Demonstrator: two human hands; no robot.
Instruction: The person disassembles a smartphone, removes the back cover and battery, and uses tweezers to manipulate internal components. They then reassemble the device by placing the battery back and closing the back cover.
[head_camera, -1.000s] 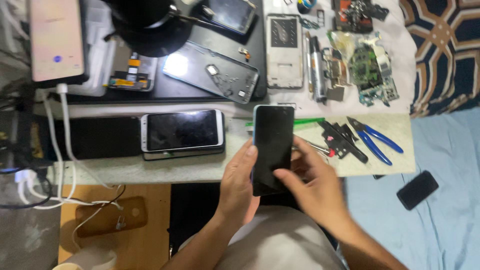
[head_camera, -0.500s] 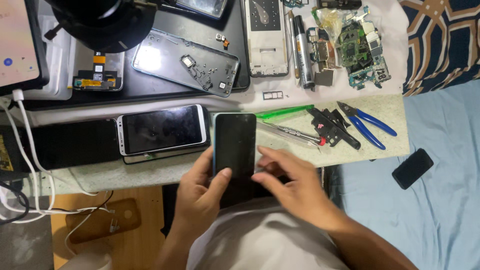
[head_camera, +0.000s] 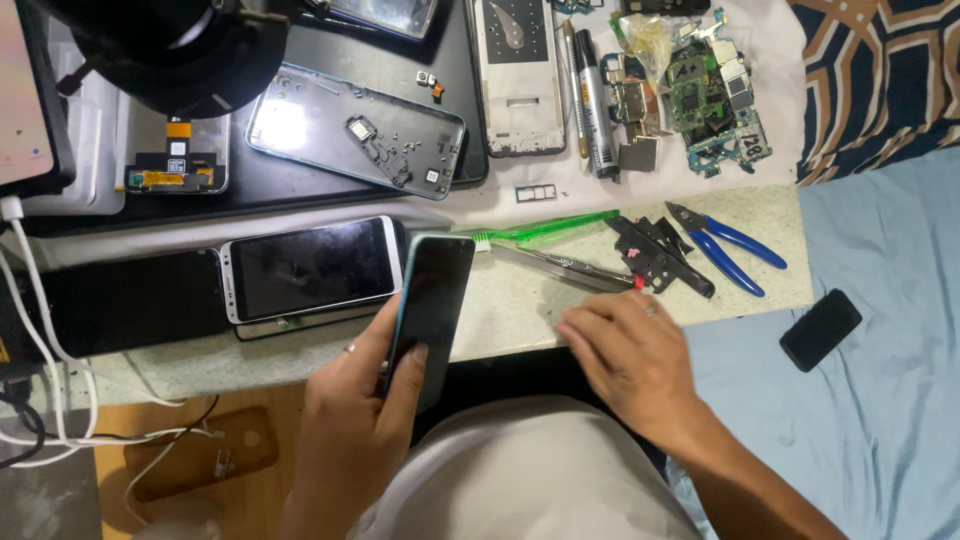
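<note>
My left hand (head_camera: 355, 430) grips a dark phone (head_camera: 435, 300) with a blue edge, held upright over the near edge of the workbench (head_camera: 520, 320), screen facing me. My right hand (head_camera: 630, 360) is off the phone, fingers spread, hovering low over the bench edge just below metal tweezers (head_camera: 565, 268) and a black tool with a red tip (head_camera: 655, 260). A white-framed phone (head_camera: 312, 268) lies flat on the bench just left of the held phone, stacked on another device.
A green toothbrush (head_camera: 545, 228), blue-handled cutters (head_camera: 725, 245), circuit boards (head_camera: 710, 95), a phone back cover with small screws (head_camera: 355, 130), a white phone frame (head_camera: 520, 75) and a marker (head_camera: 593, 90) lie on the bench. A black lamp head (head_camera: 170, 50) is upper left. White cables (head_camera: 40, 340) hang left. A small black phone (head_camera: 820, 330) rests on blue cloth.
My right hand has left the phone and moved right toward the tweezers. The left hand now holds the phone alone, shifted slightly left.
</note>
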